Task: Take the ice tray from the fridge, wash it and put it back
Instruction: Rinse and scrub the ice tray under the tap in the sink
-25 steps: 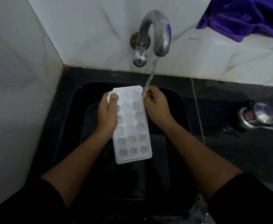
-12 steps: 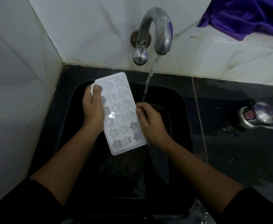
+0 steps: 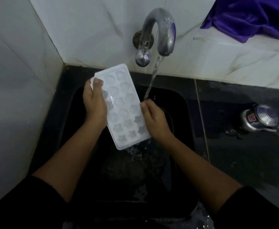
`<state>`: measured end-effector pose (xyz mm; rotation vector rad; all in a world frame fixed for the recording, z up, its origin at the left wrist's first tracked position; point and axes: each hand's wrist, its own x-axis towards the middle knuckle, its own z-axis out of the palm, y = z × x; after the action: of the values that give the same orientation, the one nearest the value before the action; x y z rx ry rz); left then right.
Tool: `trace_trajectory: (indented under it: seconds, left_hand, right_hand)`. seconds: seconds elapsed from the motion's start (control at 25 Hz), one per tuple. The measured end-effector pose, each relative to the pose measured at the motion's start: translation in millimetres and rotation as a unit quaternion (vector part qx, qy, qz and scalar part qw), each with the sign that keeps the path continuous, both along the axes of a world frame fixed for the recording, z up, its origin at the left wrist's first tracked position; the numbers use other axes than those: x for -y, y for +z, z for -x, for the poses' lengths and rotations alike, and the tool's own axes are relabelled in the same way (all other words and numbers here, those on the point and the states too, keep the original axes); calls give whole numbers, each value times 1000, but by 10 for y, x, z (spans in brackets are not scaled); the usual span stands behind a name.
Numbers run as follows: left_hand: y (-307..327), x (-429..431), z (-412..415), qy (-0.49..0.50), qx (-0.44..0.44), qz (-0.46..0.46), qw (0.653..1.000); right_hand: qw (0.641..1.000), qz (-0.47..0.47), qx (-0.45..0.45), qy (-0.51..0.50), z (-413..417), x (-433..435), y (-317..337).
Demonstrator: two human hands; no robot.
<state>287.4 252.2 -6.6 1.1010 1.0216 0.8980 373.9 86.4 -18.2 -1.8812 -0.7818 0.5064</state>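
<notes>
The left hand grips the ice tray by its left long edge, thumb on top. The tray lies between both hands over the sink, long axis running away and leftward. The right hand clasps its right edge, just under the stream.

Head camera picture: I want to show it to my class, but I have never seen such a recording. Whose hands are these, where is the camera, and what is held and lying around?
There is no machine here. A person wears the camera on the head, so you look down along both forearms. The left hand grips a white ice tray by its left edge, tilted over a dark sink. The right hand rests against the tray's right edge, under the stream running from the tap. A small metal pot lies on the dark counter, and a purple cloth sits up on the ledge.
</notes>
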Motion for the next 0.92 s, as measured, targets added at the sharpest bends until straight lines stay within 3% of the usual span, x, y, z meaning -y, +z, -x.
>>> trace_trajectory:
  seconds: [0.08,0.16,0.28,0.44,0.64,0.8,0.92]
  left_hand:
    - [13,-93,-12,23,9,23,999]
    - [4,-124,-47,53,21,63,996]
    - [-1,-73,-87,126,18,139,982]
    - [-103,-169,65,139,42,205,968]
    - [-183,-231,450,63,91,221,969]
    - [-364,-200,696,39,88,250,963]
    - [-517,-154,784,17,73,271,960]
  right_hand:
    - [1000,12,-17,19,61,200,-110]
    - [992,-12,-120,-22,73,285,-156]
    - [937,-99,-316,-110,138,273,-91]
    - [880,-153,-423,-154,214,191,-119]
    - [895,-116,-347,-254,20,-178,-81]
    - [954,-101,-242,-148,-46,-310,28]
    - [982,-28,-111,-147,-103,-360,69]
